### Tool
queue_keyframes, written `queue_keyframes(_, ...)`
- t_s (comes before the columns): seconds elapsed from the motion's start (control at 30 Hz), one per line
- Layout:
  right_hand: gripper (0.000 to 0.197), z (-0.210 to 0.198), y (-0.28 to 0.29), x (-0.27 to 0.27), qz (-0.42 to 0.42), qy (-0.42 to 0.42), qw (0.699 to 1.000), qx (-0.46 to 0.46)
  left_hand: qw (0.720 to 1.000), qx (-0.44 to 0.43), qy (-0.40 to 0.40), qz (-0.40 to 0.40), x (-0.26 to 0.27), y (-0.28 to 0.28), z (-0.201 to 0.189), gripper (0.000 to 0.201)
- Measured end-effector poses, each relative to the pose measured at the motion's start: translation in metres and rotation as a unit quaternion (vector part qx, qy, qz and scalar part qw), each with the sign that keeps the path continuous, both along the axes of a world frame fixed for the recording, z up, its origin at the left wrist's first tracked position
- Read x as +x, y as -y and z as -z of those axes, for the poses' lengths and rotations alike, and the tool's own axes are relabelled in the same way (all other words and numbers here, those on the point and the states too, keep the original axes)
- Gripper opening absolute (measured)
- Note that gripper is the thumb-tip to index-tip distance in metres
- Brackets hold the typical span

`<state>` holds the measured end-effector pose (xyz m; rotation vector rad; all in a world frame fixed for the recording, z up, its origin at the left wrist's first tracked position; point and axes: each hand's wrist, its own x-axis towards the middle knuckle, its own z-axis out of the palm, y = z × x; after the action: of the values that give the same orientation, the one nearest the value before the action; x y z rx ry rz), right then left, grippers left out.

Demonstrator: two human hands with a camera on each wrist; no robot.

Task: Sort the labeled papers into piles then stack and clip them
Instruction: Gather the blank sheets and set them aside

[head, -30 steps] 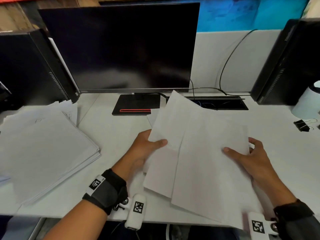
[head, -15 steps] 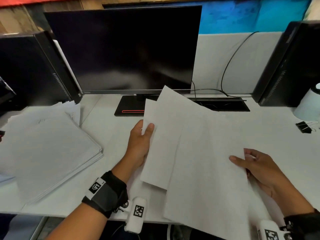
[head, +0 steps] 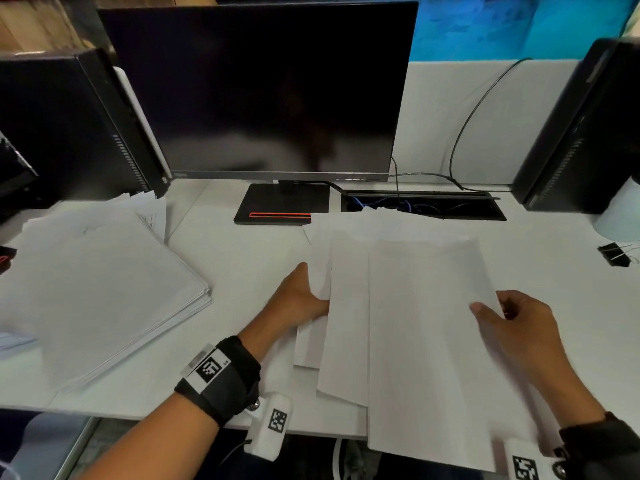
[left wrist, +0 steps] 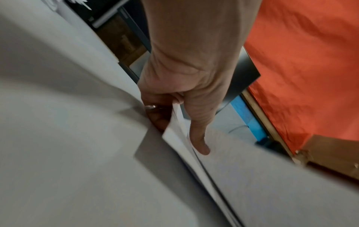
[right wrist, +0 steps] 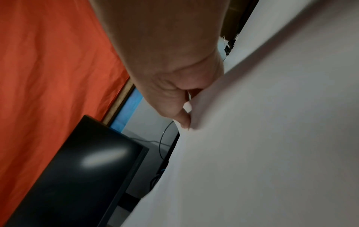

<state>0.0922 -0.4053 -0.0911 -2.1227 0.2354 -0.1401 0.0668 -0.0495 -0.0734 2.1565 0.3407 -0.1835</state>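
Note:
A fanned bundle of white sheets [head: 415, 323] lies low over the desk in front of me, held from both sides. My left hand [head: 304, 296] grips its left edge, thumb on top and fingers under the sheets [left wrist: 178, 138]. My right hand [head: 502, 313] pinches the right edge of the top sheet [right wrist: 252, 138] between thumb and fingers. A thick pile of white papers [head: 93, 289] rests on the desk at the left. A black binder clip [head: 613, 254] lies at the far right.
A dark monitor [head: 263, 91] on a black stand [head: 280, 204] fills the back. Black computer towers stand at the left [head: 69, 126] and right [head: 585, 133]. An open cable tray [head: 419, 206] sits behind the sheets, and a white cup [head: 620, 216] near the clip.
The held sheets have swung from tilted to nearly square with the desk and come down lower. My left hand slid down the bundle's left edge; my right hand moved right.

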Motion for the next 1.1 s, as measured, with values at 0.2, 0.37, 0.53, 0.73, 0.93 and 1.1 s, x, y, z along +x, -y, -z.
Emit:
queue_keyframes(0.2,0.012,-0.011,-0.016,-0.002,0.066,0.117,0.991,-0.005,0.999,-0.025,0.040,0.000,-0.003,0.003,-0.002,0.068)
queue_keyframes(0.37,0.018,-0.005,-0.003,0.007,0.094,0.078,0.989,0.084,0.995,-0.068,0.056,0.054,-0.005,-0.008,-0.008,0.074)
queue_keyframes(0.53,0.025,0.009,-0.015,0.007,0.046,0.009,0.996,0.082,0.982,-0.084,0.024,0.167,0.008,-0.026,-0.028,0.068)
queue_keyframes(0.73,0.007,0.004,-0.029,0.001,-0.075,-0.005,0.997,0.012,0.969,-0.066,-0.002,0.238,0.034,-0.032,-0.054,0.070)
queue_keyframes(0.93,0.043,-0.002,-0.001,0.009,-0.016,0.008,0.998,-0.057,0.992,-0.022,0.007,0.123,0.033,-0.040,-0.049,0.076)
queue_keyframes(1.1,0.020,-0.001,0.000,0.004,0.003,0.009,1.000,-0.015,0.961,0.265,-0.008,0.075,0.009,-0.012,-0.028,0.059)
